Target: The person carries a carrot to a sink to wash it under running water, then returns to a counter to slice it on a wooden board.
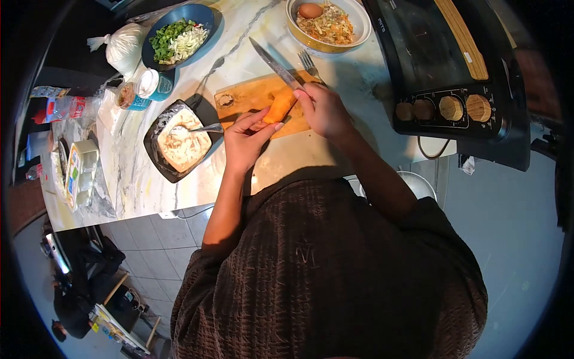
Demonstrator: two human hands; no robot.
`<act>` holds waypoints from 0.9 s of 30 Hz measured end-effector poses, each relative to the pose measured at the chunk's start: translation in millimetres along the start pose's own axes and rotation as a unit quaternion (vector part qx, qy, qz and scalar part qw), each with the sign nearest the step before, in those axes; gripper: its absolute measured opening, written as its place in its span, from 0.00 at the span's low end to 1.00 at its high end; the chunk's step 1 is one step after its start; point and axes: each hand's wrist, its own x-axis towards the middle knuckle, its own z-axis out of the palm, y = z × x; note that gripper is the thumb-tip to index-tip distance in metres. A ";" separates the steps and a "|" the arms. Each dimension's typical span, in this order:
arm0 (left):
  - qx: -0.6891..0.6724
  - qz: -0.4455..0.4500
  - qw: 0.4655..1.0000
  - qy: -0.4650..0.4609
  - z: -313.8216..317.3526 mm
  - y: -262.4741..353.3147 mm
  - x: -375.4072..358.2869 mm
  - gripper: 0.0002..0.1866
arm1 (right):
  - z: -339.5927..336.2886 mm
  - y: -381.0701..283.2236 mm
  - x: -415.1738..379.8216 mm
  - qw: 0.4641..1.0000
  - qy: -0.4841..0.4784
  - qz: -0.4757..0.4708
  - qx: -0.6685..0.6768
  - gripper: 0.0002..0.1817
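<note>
My left hand is closed round the lower end of a peeled orange carrot, held over a wooden cutting board. My right hand grips a knife, its blade pointing up and to the left, away from my body. The fingers of that hand come right up to the carrot's upper end. A fork lies at the board's far edge, just beyond the knife. Left of the board stands a dark square bowl of creamy white mixture with a spoon in it.
A blue bowl holds chopped greens and white pieces. Behind the board, a round bowl contains a shredded mix and an egg. Jars, a tied bag and an egg carton stand left; an oven right.
</note>
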 end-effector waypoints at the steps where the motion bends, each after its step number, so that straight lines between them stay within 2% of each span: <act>1: -0.017 -0.049 0.999 0.006 0.8 3.2 0.2 0.20 | -0.3 -0.5 -0.3 1.000 -0.004 0.001 0.011 0.10; 2: -0.035 -0.097 0.995 0.013 1.5 5.3 1.2 0.20 | -0.9 -1.2 -0.1 1.000 -0.009 0.002 0.021 0.10; 3: -0.036 -0.096 0.995 0.014 1.3 5.8 1.4 0.20 | 0.5 -4.2 -1.6 1.000 -0.009 0.000 0.020 0.10; 5: -0.061 -0.078 0.995 0.011 0.1 5.9 0.4 0.19 | 5.6 -11.2 -6.6 0.991 0.066 -0.114 0.003 0.10; 6: -0.060 -0.078 0.995 0.010 0.1 6.0 0.8 0.19 | 3.4 -7.8 -5.4 0.991 0.067 -0.114 0.003 0.10; 8: -0.049 -0.073 0.996 0.009 -0.3 6.1 0.2 0.19 | -2.7 0.8 -3.6 0.997 -0.026 0.072 -0.023 0.09; 9: -0.048 -0.075 0.996 0.009 0.0 6.4 -0.9 0.19 | -2.8 -1.0 -5.0 0.997 -0.026 0.073 -0.022 0.09; 11: -0.057 -0.088 0.994 0.008 1.9 7.1 1.0 0.19 | -4.3 -5.6 -4.3 0.999 -0.016 -0.032 0.021 0.09; 12: -0.058 -0.089 0.994 0.008 1.4 6.3 0.9 0.19 | -2.0 -5.4 -6.9 0.999 -0.017 -0.031 0.021 0.09; 14: -0.063 -0.078 0.995 0.010 -0.8 4.2 1.0 0.19 | 4.4 -3.5 -12.6 0.996 0.040 -0.078 -0.005 0.09; 15: -0.062 -0.078 0.995 0.010 -0.5 3.5 1.1 0.19 | 1.0 -2.9 -10.3 0.996 0.040 -0.077 -0.005 0.09; 17: -0.052 -0.066 0.996 0.002 0.1 3.2 1.5 0.19 | -8.5 -1.8 -2.8 0.991 -0.045 0.125 -0.016 0.09; 18: -0.051 -0.065 0.997 0.002 0.3 4.8 2.4 0.19 | -7.0 -4.3 -4.9 0.991 -0.044 0.125 -0.015 0.09; 20: -0.080 -0.114 0.990 0.006 2.1 9.7 3.0 0.19 | -2.5 -10.7 -13.2 1.000 0.005 -0.028 -0.008 0.09; 24: -0.085 -0.126 0.988 0.010 1.2 11.7 4.6 0.18 | 2.7 1.5 -10.5 0.999 0.040 -0.026 0.017 0.08; 26: -0.091 -0.131 0.987 0.002 0.8 9.3 4.1 0.18 | -2.3 -0.8 -6.3 0.999 -0.010 0.045 -0.017 0.08; 27: -0.090 -0.130 0.987 0.002 0.6 10.2 4.2 0.18 | 0.4 -3.9 -7.9 0.999 -0.009 0.045 -0.017 0.08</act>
